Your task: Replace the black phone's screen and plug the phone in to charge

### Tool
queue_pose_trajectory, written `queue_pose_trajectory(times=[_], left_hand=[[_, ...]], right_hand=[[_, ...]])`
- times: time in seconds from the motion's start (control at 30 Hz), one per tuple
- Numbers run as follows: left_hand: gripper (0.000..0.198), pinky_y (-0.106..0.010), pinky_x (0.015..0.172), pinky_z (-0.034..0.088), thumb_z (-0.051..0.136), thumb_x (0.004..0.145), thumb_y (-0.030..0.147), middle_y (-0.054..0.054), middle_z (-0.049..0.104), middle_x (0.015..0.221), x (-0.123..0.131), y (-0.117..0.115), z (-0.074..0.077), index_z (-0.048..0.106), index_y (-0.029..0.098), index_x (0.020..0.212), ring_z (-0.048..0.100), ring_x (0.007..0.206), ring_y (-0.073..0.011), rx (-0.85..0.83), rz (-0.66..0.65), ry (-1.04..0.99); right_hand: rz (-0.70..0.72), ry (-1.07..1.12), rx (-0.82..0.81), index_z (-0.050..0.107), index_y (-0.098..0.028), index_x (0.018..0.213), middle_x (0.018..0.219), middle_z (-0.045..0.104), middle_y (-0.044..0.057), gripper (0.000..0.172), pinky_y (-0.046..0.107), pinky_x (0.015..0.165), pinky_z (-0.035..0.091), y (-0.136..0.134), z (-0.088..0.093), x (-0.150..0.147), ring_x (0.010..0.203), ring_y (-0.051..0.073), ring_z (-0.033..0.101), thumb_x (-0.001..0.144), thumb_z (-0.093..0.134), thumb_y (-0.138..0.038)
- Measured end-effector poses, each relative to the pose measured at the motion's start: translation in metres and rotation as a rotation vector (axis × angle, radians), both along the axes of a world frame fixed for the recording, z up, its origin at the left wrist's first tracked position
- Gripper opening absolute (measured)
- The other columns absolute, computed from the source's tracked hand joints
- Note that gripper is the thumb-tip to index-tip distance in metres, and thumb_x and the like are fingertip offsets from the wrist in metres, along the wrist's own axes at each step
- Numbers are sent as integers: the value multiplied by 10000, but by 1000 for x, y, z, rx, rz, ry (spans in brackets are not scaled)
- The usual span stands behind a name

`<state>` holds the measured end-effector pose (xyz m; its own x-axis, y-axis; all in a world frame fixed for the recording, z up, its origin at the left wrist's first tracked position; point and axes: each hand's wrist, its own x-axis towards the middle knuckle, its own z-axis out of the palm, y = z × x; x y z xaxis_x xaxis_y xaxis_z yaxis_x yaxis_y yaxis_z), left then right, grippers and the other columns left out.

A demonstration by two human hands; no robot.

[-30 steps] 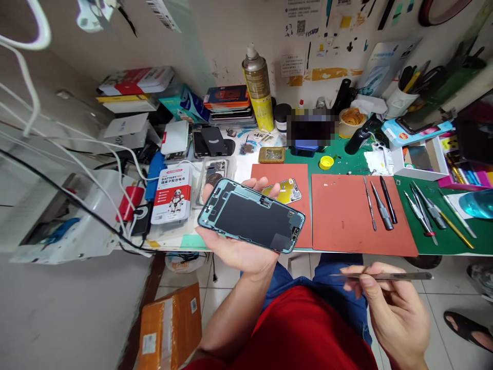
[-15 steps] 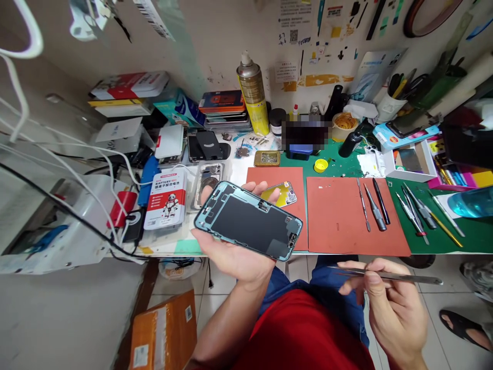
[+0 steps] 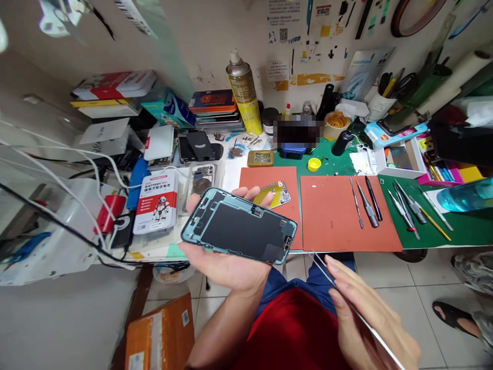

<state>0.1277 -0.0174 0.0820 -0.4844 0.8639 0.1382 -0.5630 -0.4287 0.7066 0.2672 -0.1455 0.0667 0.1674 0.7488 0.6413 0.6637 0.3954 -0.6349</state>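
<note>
On my upturned left hand (image 3: 234, 267) rests an opened phone housing (image 3: 242, 231), its inner side facing up with a large dark battery area. The fingers curl round its far edge and the palm supports it from below. My right hand (image 3: 365, 308) pinches a pair of slim metal tweezers (image 3: 331, 277) between thumb and fingers. Their two tips are slightly apart, short of the bench edge and right of the phone. Behind the phone, a yellow phone-shaped part (image 3: 274, 195) lies on the left orange mat (image 3: 246, 177).
The right orange mat (image 3: 327, 221) carries several slim tools (image 3: 367, 205); more tweezers (image 3: 402, 210) lie on the green mat. A boxed battery (image 3: 157, 203) stands at left near loose cables. A spray can (image 3: 244, 92) stands against the wall. A bystander's sandalled foot (image 3: 456, 318) shows at right.
My right hand has turned, swinging the tweezers from nearly level to pointing up and left towards the phone. The phone stays in my left hand; the whole view has shifted slightly.
</note>
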Motion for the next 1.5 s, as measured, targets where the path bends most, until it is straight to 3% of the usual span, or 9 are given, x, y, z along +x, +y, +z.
queue_pose_trajectory(times=[0.1, 0.27, 0.5, 0.67, 0.83, 1.07, 1.37, 1.5], left_hand=[[609, -540, 973, 589, 302, 1037, 809, -37, 766, 1166, 1, -6, 5, 706, 445, 1311, 729, 1110, -305, 26, 30, 74], [582, -537, 979, 568, 303, 1019, 831, -14, 764, 1162, -1, -14, 11, 725, 517, 1270, 720, 1096, -308, 57, 33, 162], [530, -469, 935, 607, 316, 1064, 762, 0, 772, 1143, 4, -17, 12, 717, 490, 1276, 737, 1045, -258, 114, 70, 167], [375, -453, 918, 622, 502, 1029, 734, 22, 777, 1102, 8, -16, 18, 742, 507, 1206, 739, 1015, -251, 66, 77, 161], [357, -450, 924, 629, 558, 1006, 732, 30, 784, 1095, 6, -16, 18, 748, 492, 1189, 745, 1019, -246, 90, 50, 123], [495, -468, 929, 604, 386, 1037, 786, -6, 786, 1135, 5, -17, 16, 749, 515, 1237, 750, 1021, -265, 78, 71, 164], [388, -479, 938, 606, 479, 1029, 748, 19, 782, 1107, 3, -18, 17, 757, 539, 1202, 753, 1000, -257, 46, 67, 157], [403, -512, 961, 600, 442, 1045, 735, 21, 772, 1118, 4, -17, 16, 736, 530, 1230, 753, 1031, -275, 37, 82, 152]], right_hand=[[44, -52, 40, 707, -141, 1368, 1252, 820, 101, 578, 361, 883, 741, 3, -3, -8, 1079, 260, 832, 839, 783, 79], [62, -17, 80, 710, -124, 1352, 1203, 830, 120, 546, 342, 867, 745, 13, -2, -13, 1049, 255, 838, 852, 753, 93], [121, -40, 9, 668, -124, 1423, 1317, 792, 130, 608, 365, 943, 728, 12, -9, -10, 1171, 263, 800, 861, 754, 89], [136, -44, 20, 654, -121, 1439, 1327, 789, 125, 631, 347, 966, 718, 11, -11, -9, 1189, 243, 793, 857, 749, 103], [144, -52, 24, 653, -112, 1440, 1335, 784, 137, 632, 354, 965, 718, 13, -11, -9, 1191, 254, 792, 855, 749, 104], [84, -8, 89, 730, -89, 1314, 1216, 828, 145, 498, 300, 949, 712, 20, -5, -16, 1113, 238, 821, 872, 696, 138], [98, -24, 78, 720, -75, 1310, 1235, 821, 151, 486, 301, 958, 707, 21, -5, -15, 1131, 229, 815, 877, 684, 144], [37, -27, 97, 708, -106, 1338, 1239, 823, 114, 532, 329, 932, 721, 15, -6, -14, 1081, 230, 830, 865, 704, 136]])
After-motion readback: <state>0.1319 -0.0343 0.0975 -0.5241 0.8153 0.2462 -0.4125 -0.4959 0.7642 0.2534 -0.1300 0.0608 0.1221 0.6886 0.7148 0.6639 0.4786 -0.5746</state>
